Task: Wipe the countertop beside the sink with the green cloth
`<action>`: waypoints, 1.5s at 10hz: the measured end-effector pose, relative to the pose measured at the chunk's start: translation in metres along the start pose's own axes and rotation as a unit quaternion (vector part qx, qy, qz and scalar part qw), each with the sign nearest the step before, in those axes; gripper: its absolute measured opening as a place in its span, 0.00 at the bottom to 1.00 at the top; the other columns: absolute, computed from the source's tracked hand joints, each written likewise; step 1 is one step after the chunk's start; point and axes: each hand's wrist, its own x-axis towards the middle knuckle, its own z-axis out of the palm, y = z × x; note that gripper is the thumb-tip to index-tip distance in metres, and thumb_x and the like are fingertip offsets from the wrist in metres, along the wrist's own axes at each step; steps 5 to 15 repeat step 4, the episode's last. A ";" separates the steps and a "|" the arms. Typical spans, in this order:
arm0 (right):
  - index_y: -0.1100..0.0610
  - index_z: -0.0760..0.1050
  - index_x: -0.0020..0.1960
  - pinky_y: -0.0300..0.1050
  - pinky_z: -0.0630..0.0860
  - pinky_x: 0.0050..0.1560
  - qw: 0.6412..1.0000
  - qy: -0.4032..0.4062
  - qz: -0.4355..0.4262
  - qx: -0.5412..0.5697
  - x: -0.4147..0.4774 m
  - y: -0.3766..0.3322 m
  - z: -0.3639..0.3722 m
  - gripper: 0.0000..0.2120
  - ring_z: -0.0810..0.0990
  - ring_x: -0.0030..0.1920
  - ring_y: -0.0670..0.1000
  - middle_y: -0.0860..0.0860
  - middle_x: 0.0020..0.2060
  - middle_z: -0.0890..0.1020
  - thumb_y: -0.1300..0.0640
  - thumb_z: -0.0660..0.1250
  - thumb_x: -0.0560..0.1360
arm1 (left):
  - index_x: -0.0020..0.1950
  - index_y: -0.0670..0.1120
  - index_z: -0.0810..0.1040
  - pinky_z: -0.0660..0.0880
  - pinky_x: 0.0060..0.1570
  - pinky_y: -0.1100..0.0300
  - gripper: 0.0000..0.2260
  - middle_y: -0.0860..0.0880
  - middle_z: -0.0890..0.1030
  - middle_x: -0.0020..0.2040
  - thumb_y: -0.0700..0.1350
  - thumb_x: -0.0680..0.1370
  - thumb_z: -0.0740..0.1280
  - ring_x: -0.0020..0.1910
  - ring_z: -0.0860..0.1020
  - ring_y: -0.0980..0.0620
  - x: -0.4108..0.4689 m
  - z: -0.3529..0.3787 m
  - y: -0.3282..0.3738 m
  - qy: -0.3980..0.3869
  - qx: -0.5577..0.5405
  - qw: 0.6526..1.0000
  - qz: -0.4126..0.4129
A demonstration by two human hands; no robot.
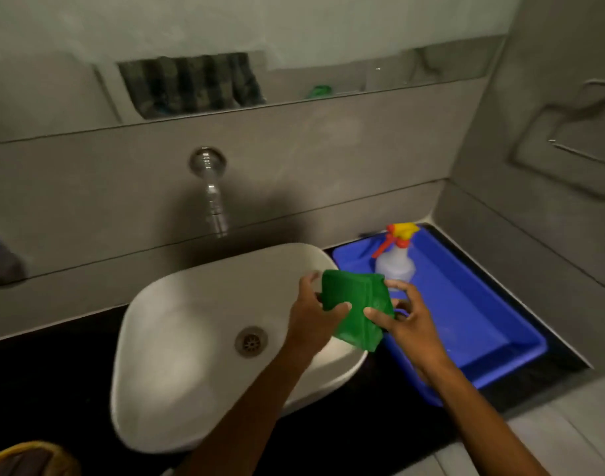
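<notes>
Both hands held the folded green cloth [357, 309] in the air above the right rim of the white sink [191, 341]: the left hand [316, 312] pinched its left edge, the right hand [405, 321] gripped its right side. Dark countertop [345, 427] lay beneath. Just right, a blue tray [483, 324] held a spray bottle [395, 257], its label unreadable. Beyond, a tap [211, 190] jutted from the wall.

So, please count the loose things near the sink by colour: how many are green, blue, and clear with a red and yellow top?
Green: 1, the green cloth, held between the left hand and right hand
Blue: 1, the tray
Clear with red and yellow top: 1, the spray bottle standing in the tray
Total: 3
</notes>
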 end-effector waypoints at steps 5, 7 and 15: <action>0.49 0.74 0.64 0.55 0.61 0.68 0.776 -0.046 0.135 -0.614 0.055 0.097 -0.150 0.19 0.67 0.70 0.55 0.54 0.69 0.72 0.44 0.57 0.78 | 0.69 0.50 0.71 0.32 0.70 0.32 0.23 0.33 0.55 0.77 0.59 0.78 0.57 0.77 0.44 0.32 0.004 0.184 -0.032 -0.166 0.549 0.796 0.193; 0.49 0.74 0.64 0.55 0.61 0.68 0.776 -0.046 0.135 -0.614 0.055 0.097 -0.150 0.19 0.67 0.70 0.55 0.54 0.69 0.72 0.44 0.57 0.78 | 0.69 0.50 0.71 0.32 0.70 0.32 0.23 0.33 0.55 0.77 0.59 0.78 0.57 0.77 0.44 0.32 0.004 0.184 -0.032 -0.166 0.549 0.796 0.193; 0.49 0.74 0.64 0.55 0.61 0.68 0.776 -0.046 0.135 -0.614 0.055 0.097 -0.150 0.19 0.67 0.70 0.55 0.54 0.69 0.72 0.44 0.57 0.78 | 0.69 0.50 0.71 0.32 0.70 0.32 0.23 0.33 0.55 0.77 0.59 0.78 0.57 0.77 0.44 0.32 0.004 0.184 -0.032 -0.166 0.549 0.796 0.193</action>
